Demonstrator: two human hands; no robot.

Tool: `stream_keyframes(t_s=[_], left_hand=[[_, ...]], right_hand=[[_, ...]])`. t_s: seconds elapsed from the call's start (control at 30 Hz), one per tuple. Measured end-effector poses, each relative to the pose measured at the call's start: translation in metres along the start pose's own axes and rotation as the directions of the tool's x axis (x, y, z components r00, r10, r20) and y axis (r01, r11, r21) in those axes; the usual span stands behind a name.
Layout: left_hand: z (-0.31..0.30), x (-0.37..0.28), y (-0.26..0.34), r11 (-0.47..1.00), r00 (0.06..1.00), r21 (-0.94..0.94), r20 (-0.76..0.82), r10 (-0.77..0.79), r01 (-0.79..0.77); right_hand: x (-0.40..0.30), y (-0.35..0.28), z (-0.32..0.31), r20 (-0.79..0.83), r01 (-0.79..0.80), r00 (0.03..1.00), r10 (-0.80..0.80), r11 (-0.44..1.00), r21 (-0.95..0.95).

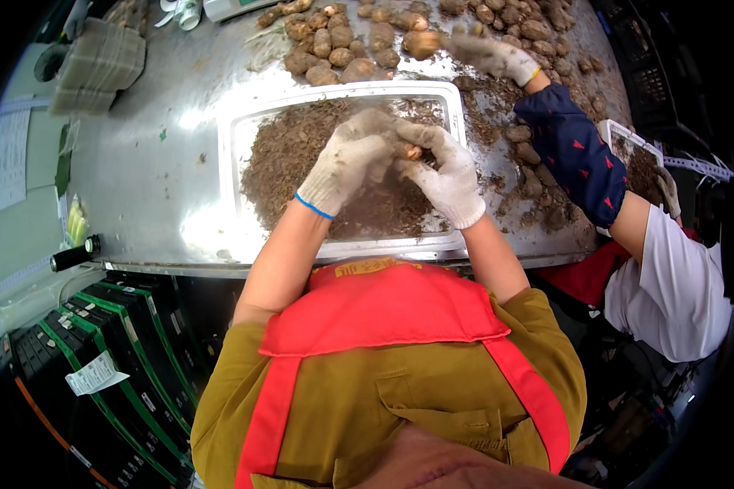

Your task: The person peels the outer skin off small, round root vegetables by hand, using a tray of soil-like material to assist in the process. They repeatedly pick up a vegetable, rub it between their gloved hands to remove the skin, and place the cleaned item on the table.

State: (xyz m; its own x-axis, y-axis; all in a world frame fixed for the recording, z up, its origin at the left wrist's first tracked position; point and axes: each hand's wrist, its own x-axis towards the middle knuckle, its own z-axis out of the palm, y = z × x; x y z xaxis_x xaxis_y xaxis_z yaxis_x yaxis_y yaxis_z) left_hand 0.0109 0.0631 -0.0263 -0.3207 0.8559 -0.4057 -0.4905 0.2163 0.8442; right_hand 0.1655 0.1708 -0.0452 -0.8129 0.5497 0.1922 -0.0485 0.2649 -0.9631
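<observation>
My left hand [356, 150], in a soiled white knit glove with a blue cuff edge, is closed around one side of a small brown taro-like corm [411, 151]. My right hand [451, 177], gloved in white too, pinches its other side with thumb and fingers. A pinkish end of the corm shows between them; the rest is hidden by the gloves. Both hands are above a white rectangular tray [225, 159], whose floor is covered with brown fibrous peelings and soil [287, 165].
A co-worker's gloved hand [495, 56] reaches in from the right, beside a blurred corm [422, 44]. Corms lie in a near pile [341, 56] and a larger pile [535, 29]. Stacked pale trays [101, 67], a black cylinder [73, 257] and black-green crates [116, 336] are leftward.
</observation>
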Motion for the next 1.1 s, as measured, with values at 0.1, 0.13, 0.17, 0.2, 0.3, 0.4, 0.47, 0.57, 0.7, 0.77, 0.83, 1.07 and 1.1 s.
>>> stream_keyframes(t_s=[0.1, 0.13, 0.17, 0.2, 0.3, 0.4, 0.47, 0.57, 0.7, 0.77, 0.83, 1.07, 1.1], left_hand=[[-0.001, 0.004, -0.006, 1.0, 0.997, -0.013, -0.08, -0.009, 0.008], [-0.003, 0.006, -0.009, 1.0, 0.994, -0.016, -0.111, -0.017, 0.016], [-0.003, 0.006, -0.01, 0.999, 0.995, -0.038, -0.101, -0.016, 0.012], [-0.003, 0.006, -0.011, 0.998, 0.996, -0.06, -0.091, -0.014, 0.009], [-0.002, 0.005, -0.012, 0.995, 0.995, -0.101, -0.1, -0.024, 0.014], [-0.005, 0.008, -0.016, 0.999, 0.994, -0.042, -0.108, 0.004, -0.009], [-0.005, 0.007, -0.016, 0.999, 0.996, -0.028, -0.088, 0.028, -0.03], [0.003, 0.001, -0.006, 0.997, 0.999, -0.061, -0.041, 0.036, -0.038], [-0.004, 0.007, -0.009, 0.994, 1.0, -0.108, 0.005, 0.013, -0.012], [-0.008, 0.009, -0.015, 0.987, 1.0, -0.159, -0.002, 0.003, -0.003], [-0.007, 0.01, -0.018, 0.98, 0.999, -0.198, -0.031, -0.021, 0.014], [-0.01, 0.01, -0.022, 0.994, 0.988, -0.074, -0.135, 0.071, -0.082], [-0.009, 0.012, -0.021, 0.993, 0.983, -0.046, -0.156, 0.1, -0.108]], right_hand=[[0.002, -0.005, 0.007, -0.027, -0.173, 0.983, 0.182, 0.963, 0.206], [0.002, -0.008, 0.008, -0.026, -0.238, 0.967, 0.254, 0.933, 0.269], [0.003, -0.008, 0.007, -0.017, -0.251, 0.963, 0.268, 0.923, 0.291], [0.003, -0.007, 0.005, -0.008, -0.264, 0.96, 0.281, 0.912, 0.312], [0.004, -0.008, 0.003, 0.008, -0.297, 0.949, 0.316, 0.882, 0.366], [0.004, -0.006, 0.003, -0.016, -0.298, 0.945, 0.328, 0.877, 0.377], [0.005, -0.005, 0.003, -0.056, -0.279, 0.948, 0.312, 0.906, 0.319], [0.005, -0.002, 0.007, -0.112, -0.121, 0.985, 0.133, 0.987, 0.107], [0.004, 0.005, 0.01, -0.054, 0.204, 0.975, -0.217, 0.961, -0.188], [0.003, 0.007, 0.008, -0.005, 0.197, 0.979, -0.204, 0.952, -0.233], [0.001, 0.001, 0.018, -0.101, -0.029, 0.994, 0.038, 0.996, 0.088], [0.006, -0.004, 0.011, -0.083, -0.282, 0.949, 0.306, 0.935, 0.216], [0.007, -0.004, 0.008, -0.064, -0.288, 0.949, 0.308, 0.932, 0.219]])
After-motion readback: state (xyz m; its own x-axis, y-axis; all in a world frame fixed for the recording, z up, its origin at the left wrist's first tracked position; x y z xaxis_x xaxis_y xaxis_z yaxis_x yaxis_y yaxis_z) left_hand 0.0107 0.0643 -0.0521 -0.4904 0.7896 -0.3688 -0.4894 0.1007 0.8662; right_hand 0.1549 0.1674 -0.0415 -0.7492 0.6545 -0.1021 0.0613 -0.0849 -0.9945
